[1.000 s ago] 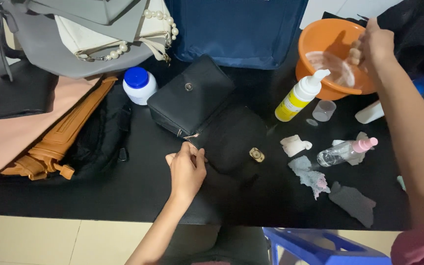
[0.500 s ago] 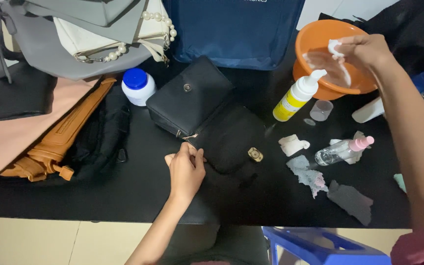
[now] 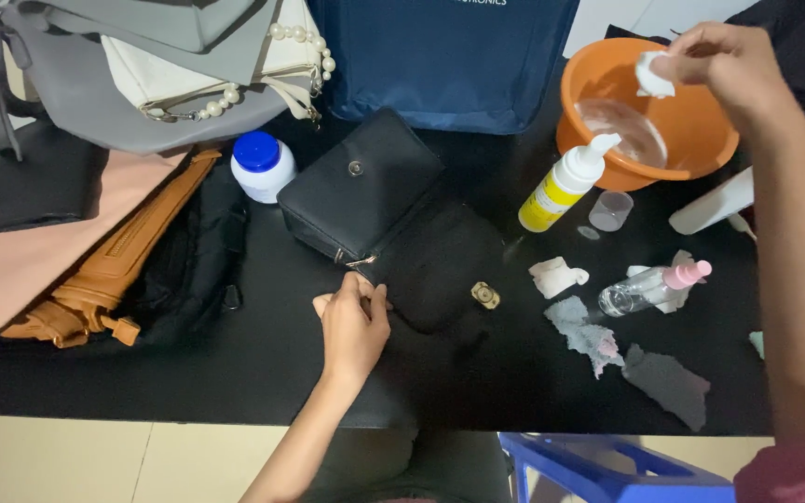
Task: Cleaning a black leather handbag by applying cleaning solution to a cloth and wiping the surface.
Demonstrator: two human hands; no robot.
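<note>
Right hand (image 3: pixel 733 65), now risen from inside the orange basin (image 3: pixel 701 130), pinches a white wad (image 3: pixel 652 74) above its water, apparently wetted; left hand (image 3: pixel 354 326) stays closed on the near edge of the black flap handbag (image 3: pixel 384 210), desk (image 3: pixel 235 373) beneath.

Pump bottle (image 3: pixel 566 186) beside basin (image 3: pixel 701 158)

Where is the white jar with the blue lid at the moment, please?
In the head view, the white jar with the blue lid stands left of centre on the black table, between the tan bag and the black handbag.
</note>
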